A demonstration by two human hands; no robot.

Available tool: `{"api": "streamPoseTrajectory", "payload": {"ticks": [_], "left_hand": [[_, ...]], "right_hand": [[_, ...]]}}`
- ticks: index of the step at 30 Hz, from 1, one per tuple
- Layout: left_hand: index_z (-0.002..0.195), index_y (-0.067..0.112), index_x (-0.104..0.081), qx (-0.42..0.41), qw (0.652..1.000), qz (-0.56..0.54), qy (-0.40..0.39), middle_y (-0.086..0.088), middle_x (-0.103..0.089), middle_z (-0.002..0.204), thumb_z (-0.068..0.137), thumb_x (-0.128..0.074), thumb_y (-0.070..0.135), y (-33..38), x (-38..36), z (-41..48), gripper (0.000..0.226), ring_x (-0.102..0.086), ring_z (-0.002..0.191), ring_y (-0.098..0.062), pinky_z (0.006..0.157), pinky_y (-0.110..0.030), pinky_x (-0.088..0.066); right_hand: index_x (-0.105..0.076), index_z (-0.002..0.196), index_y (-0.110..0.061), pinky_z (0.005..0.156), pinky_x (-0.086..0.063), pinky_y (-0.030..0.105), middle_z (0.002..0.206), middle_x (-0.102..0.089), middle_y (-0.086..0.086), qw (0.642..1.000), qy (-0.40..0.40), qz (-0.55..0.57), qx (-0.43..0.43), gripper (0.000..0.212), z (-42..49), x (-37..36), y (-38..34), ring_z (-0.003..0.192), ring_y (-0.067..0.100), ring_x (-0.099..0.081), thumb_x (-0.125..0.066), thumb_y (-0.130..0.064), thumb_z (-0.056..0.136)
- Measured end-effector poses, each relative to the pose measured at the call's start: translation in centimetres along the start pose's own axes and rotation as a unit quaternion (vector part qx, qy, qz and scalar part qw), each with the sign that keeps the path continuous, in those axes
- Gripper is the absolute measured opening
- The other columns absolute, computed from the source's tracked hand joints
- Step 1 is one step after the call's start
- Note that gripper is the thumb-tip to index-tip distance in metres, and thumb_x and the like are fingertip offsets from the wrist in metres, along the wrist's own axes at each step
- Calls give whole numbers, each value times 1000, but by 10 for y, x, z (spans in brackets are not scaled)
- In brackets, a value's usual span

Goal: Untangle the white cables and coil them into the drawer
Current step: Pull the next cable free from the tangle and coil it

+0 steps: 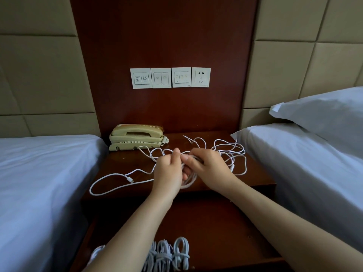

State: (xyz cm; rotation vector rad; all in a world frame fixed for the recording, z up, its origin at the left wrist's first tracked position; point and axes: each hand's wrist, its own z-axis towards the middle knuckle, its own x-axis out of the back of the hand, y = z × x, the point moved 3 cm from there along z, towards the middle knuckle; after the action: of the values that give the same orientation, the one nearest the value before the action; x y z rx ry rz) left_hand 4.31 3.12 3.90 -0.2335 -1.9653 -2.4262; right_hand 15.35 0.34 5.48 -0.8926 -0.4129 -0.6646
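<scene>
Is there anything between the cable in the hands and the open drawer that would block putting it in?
Nothing visible blocks it. The drawer lies open just below the left hand and right hand, with bare floor beside the coiled bundles. But the white cables they grip trail in loose loops across the tabletop.

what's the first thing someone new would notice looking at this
Dead centre over the dark nightstand, the left hand and right hand both hold a gathered bunch of the white cables, whose loose loops sprawl across the top to either side. Next, neat coiled cables lie in the open drawer at the bottom edge, and a beige telephone sits at the nightstand's back left.
</scene>
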Motion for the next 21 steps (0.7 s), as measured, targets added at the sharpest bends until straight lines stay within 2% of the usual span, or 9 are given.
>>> {"api": "streamPoseTrajectory", "payload": {"ticks": [3,6,9,11,13,14,16,18,21], "left_hand": [[84,12,-64,-88,993,24,73,-2,-65,75,100,-35,27,9,6,-2,37,-61,74,-17,71,-30,-46],[90,15,-61,-86,993,51,70,3,-62,80,101,-32,31,11,13,1,35,-56,78,-14,71,-26,-36],[100,10,-63,-94,990,91,54,3,-58,84,101,-30,34,10,7,-6,41,-53,85,-15,73,-25,-35],[98,8,-63,-95,992,68,57,-1,-61,81,101,-29,35,7,3,-10,43,-58,83,-22,74,-28,-42],[96,5,-65,-87,993,46,66,-12,-68,85,100,-28,39,3,3,-8,51,-65,85,-34,78,-41,-51],[95,4,-67,-91,992,45,75,-14,-70,85,100,-28,39,3,5,-7,53,-65,84,-33,78,-42,-52],[86,-1,-69,-108,988,58,96,-9,-66,70,100,-31,35,4,10,-5,55,-61,67,-22,66,-32,-45],[63,-1,-59,-130,980,85,121,-2,-52,51,101,-34,28,9,15,-4,54,-48,50,-8,51,-26,-32],[51,8,-45,-150,975,105,124,2,-45,46,101,-34,22,14,22,-2,54,-44,43,-7,45,-20,-30]], "right_hand": [[-56,62,-8,46,-26,18,48,-42,-8,998,42,25,-32,38,4,2,0,45,7,-38,-54,-28,94],[-42,54,-12,46,-21,23,46,-30,-6,993,74,61,-71,46,5,4,4,44,7,-26,-51,-29,95],[-39,56,-9,46,-19,23,48,-28,-3,989,101,67,-86,46,4,1,2,45,8,-24,-50,-30,95],[-35,53,-12,44,-20,20,46,-27,-7,985,126,71,-90,47,2,-3,0,42,8,-26,-51,-28,95],[-35,52,-16,43,-22,18,45,-29,-9,984,138,74,-90,48,-1,-8,-3,41,7,-29,-52,-28,95],[-36,53,-15,43,-23,18,45,-30,-9,984,138,74,-89,47,-3,-10,-4,41,7,-30,-52,-28,95],[-37,55,-14,44,-23,18,47,-30,-7,985,125,86,-86,45,-4,-15,-7,41,6,-29,-51,-29,95],[-37,57,-14,46,-22,19,49,-29,-8,986,91,110,-82,44,-3,-16,-11,44,5,-26,-49,-30,96],[-38,59,-15,48,-22,22,51,-29,-7,982,26,163,-88,43,2,-9,-13,47,4,-25,-41,-29,100]]}}
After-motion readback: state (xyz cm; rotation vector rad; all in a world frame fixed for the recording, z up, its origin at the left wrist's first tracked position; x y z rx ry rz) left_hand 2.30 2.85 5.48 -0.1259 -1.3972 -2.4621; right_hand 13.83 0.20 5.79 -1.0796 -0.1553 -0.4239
